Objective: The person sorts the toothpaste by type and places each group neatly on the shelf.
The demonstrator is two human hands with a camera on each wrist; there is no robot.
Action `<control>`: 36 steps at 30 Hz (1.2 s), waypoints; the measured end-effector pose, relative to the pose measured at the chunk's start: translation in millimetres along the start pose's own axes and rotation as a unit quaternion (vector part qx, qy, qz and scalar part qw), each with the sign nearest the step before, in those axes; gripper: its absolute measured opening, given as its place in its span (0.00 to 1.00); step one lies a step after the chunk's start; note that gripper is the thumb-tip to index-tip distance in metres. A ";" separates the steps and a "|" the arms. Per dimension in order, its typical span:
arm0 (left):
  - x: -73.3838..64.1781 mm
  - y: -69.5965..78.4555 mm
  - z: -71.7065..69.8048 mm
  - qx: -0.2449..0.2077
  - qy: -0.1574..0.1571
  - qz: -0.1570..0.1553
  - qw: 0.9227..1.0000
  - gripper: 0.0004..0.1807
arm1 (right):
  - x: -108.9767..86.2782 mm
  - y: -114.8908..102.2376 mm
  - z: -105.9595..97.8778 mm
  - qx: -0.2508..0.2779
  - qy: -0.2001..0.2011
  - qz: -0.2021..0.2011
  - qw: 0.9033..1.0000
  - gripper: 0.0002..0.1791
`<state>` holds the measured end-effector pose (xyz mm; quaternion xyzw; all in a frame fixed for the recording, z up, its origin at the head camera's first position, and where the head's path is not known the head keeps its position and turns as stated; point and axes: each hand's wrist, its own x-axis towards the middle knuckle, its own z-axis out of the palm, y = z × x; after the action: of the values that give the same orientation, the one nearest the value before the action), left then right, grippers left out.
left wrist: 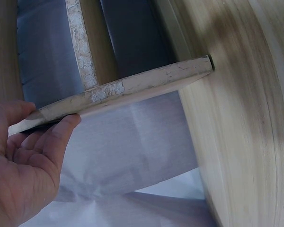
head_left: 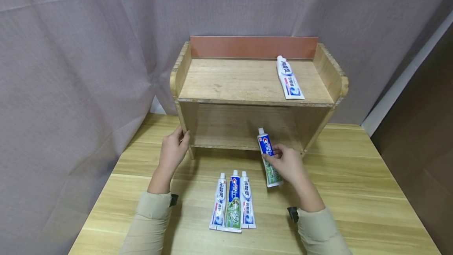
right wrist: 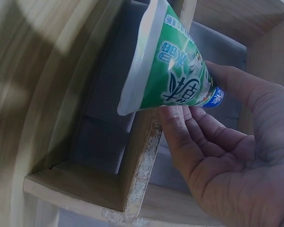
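My right hand (head_left: 288,163) pinches a blue and green Crest toothpaste tube (head_left: 264,145) between thumb and fingers, cap end up, before the lower shelf opening. In the right wrist view the tube's green crimped end (right wrist: 168,71) points toward the camera. My left hand (head_left: 172,150) grips the left side panel of the small wooden shelf (head_left: 247,124); the left wrist view shows thumb and fingers on either side of the panel edge (left wrist: 146,81). One white toothpaste tube (head_left: 289,78) lies on the shelf's top board, toward the right.
Three tubes lie side by side on the wooden table (head_left: 354,184) in front of the shelf: a white tube (head_left: 218,204), a blue and green tube (head_left: 233,204) and another white tube (head_left: 247,204). A grey curtain (head_left: 88,50) hangs behind.
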<state>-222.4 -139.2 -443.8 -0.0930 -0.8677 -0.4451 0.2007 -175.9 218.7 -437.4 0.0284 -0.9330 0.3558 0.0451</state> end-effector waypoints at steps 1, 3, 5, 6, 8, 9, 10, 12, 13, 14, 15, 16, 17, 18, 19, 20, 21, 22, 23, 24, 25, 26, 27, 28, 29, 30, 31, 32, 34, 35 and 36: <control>-0.1 -0.2 0.0 0.000 -0.001 0.001 1.000 0.17 | 0.5 -0.2 -0.4 0.001 -0.001 0.000 1.000 0.25; -0.1 -0.5 -0.1 0.000 -0.002 0.000 1.000 0.18 | 1.4 -0.5 -0.9 0.002 -0.002 0.000 1.000 0.25; 0.0 -0.8 -0.1 0.000 -0.002 0.000 1.000 0.18 | 2.1 -0.9 -1.2 0.002 -0.002 0.001 1.000 0.25; -0.2 -0.9 -0.1 -0.001 -0.002 0.001 1.000 0.18 | 2.4 -1.1 -1.3 0.003 -0.001 0.001 1.000 0.25; -0.2 -0.8 -0.1 -0.002 -0.002 0.000 1.000 0.18 | 2.8 -1.0 -1.3 0.002 -0.001 -0.001 1.000 0.25; -0.1 -0.7 0.0 -0.003 -0.002 0.001 1.000 0.18 | 3.1 -1.1 -1.4 0.002 0.000 -0.002 1.000 0.25; -0.1 -0.6 0.0 -0.003 -0.002 0.000 1.000 0.17 | 3.4 -1.0 -1.4 0.001 0.000 -0.002 1.000 0.25; 0.2 -0.7 0.2 -0.004 0.000 -0.001 1.000 0.17 | 4.1 -0.8 -1.5 0.001 0.001 -0.003 1.000 0.25; 0.4 -0.9 0.3 -0.003 0.001 -0.002 1.000 0.17 | 4.5 -0.7 -1.7 0.001 0.001 -0.003 1.000 0.25; 0.6 -1.2 0.6 -0.003 0.002 -0.002 1.000 0.16 | 5.0 -0.7 -2.0 0.001 0.001 -0.003 1.000 0.25; 0.8 -1.4 0.7 -0.002 0.003 -0.002 1.000 0.16 | 5.4 -0.8 -2.4 0.002 0.000 -0.002 1.000 0.25; 0.8 -1.5 0.8 -0.002 0.004 -0.003 1.000 0.16 | 6.0 -0.9 -2.8 0.002 0.000 -0.003 1.000 0.25; 0.8 -1.7 0.9 -0.001 0.004 -0.003 1.000 0.16 | 6.5 -1.0 -3.4 0.002 -0.001 -0.002 1.000 0.25; 0.9 -1.9 1.0 -0.001 0.004 -0.003 1.000 0.16 | 7.0 -1.0 -3.8 0.002 0.000 -0.003 1.000 0.25; 0.7 -1.9 0.9 -0.001 0.003 -0.002 1.000 0.16 | 7.4 -0.9 -4.2 0.001 0.000 -0.005 1.000 0.25; 0.7 -1.9 0.9 -0.001 0.003 -0.003 1.000 0.16 | 7.9 -0.8 -4.7 0.001 -0.002 -0.005 1.000 0.25; 0.6 -1.8 0.9 -0.001 0.002 -0.003 1.000 0.16 | 8.3 -0.6 -5.0 0.001 -0.002 -0.007 1.000 0.25; 0.4 -1.8 0.9 -0.001 0.001 -0.003 1.000 0.16 | 8.9 -0.5 -5.2 0.000 -0.001 -0.009 1.000 0.25; 0.5 -1.8 0.9 -0.001 0.000 -0.003 1.000 0.16 | 9.4 -0.3 -5.4 -0.001 0.000 -0.011 1.000 0.25; 0.4 -1.8 0.8 -0.001 0.000 -0.003 1.000 0.16 | 9.9 -0.1 -5.5 -0.003 0.001 -0.013 1.000 0.25; 0.2 -1.7 0.8 0.000 0.000 -0.003 1.000 0.16 | 10.5 0.0 -5.6 -0.004 0.003 -0.015 1.000 0.25; 0.3 -1.7 0.9 0.000 0.000 -0.004 1.000 0.16 | 11.1 0.2 -5.8 -0.004 0.004 -0.016 1.000 0.25; 0.3 -1.7 0.8 -0.001 0.000 -0.003 1.000 0.16 | 11.7 0.2 -5.9 -0.004 0.008 -0.019 1.000 0.25; 0.3 -1.7 0.8 -0.001 0.000 -0.002 1.000 0.16 | 12.3 0.2 -6.2 -0.004 0.010 -0.021 1.000 0.25; 0.2 -1.7 0.8 0.000 -0.001 -0.002 1.000 0.16 | 12.7 -0.2 -6.5 -0.004 0.011 -0.022 1.000 0.25; 0.2 -1.8 0.8 0.000 -0.001 -0.002 1.000 0.16 | 13.1 -0.3 -6.9 -0.004 0.012 -0.022 1.000 0.24; 0.3 -1.9 0.8 0.001 -0.002 -0.002 1.000 0.16 | 13.5 -0.5 -7.3 -0.004 0.013 -0.023 1.000 0.24; 0.3 -2.1 0.8 0.001 -0.003 -0.002 1.000 0.17 | 13.9 -0.9 -7.7 -0.003 0.014 -0.023 1.000 0.24; 0.3 -2.4 0.6 0.002 -0.004 -0.001 1.000 0.17 | 14.5 -1.6 -8.7 -0.004 0.014 -0.023 1.000 0.23; 0.2 -2.5 0.5 0.002 -0.004 0.000 1.000 0.17 | 14.8 -2.1 -9.1 -0.004 0.014 -0.022 1.000 0.24; 0.2 -2.6 0.5 0.002 -0.003 0.001 1.000 0.17 | 15.3 -2.2 -9.4 -0.005 0.014 -0.021 1.000 0.24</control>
<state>-223.7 -140.3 -445.8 -0.0945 -0.8690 -0.4433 0.1984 -190.3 223.0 -427.4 0.0426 -0.9332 0.3507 0.0661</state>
